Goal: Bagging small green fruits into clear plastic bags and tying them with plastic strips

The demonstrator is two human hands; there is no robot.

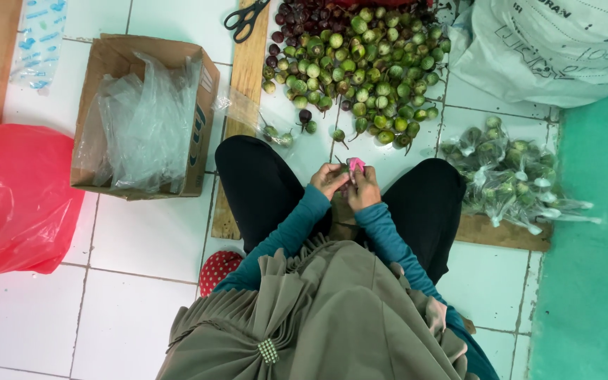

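a person sits on white tile, seen from above; face out of view, lap partly hidden by an olive pleated garment. what the hands work on is mostly covered by fingers: only a small pink item point(357, 165) shows, too small to tell what it is. the left hand point(329, 179) and right hand point(364, 188) meet just below the pile of small round green eggplants point(360, 67), fingers curled in; both pinch at the pink item, which sits at the fingertips, btwn the two hands & slightly toward the right one. purple fruit at the pile's top is cut off by the frame edge. left of the pile: scissors point(246, 19) on a wood board, then a cardboard box point(202, 119) w/ clear plastic bags. right of the pile: bagged eggplants point(508, 172) & a white sack point(550, 42), partly cropped.
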